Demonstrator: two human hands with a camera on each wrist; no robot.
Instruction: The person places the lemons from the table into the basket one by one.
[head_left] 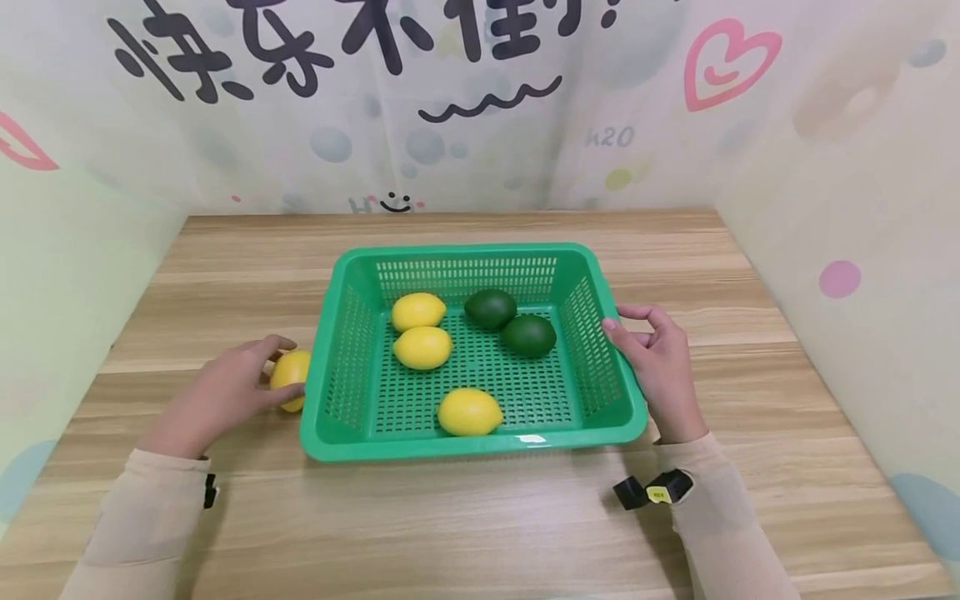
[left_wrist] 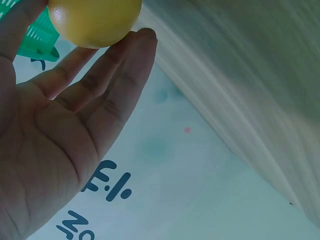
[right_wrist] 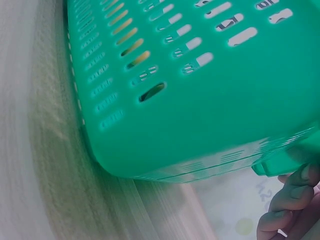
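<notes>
On grained wood table (head_left: 480, 517), left hand (head_left: 217, 396) grips smooth yellow lemon (head_left: 291, 377).

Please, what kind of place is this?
Probably a staged recording booth, not a kitchen: printed cloth walls with cartoon writing close in a wooden table, which holds only a green basket of lemons and green fruits.

— Work surface? 
— A wooden table (head_left: 480, 517), light plank grain running left to right, evenly lit.

— Surroundings? 
— A pale printed backdrop (head_left: 480, 125) encloses the table at the back and both sides: dark brush lettering, a pink heart (head_left: 723, 62), pastel dots, a small smiley face (head_left: 395, 201).
</notes>
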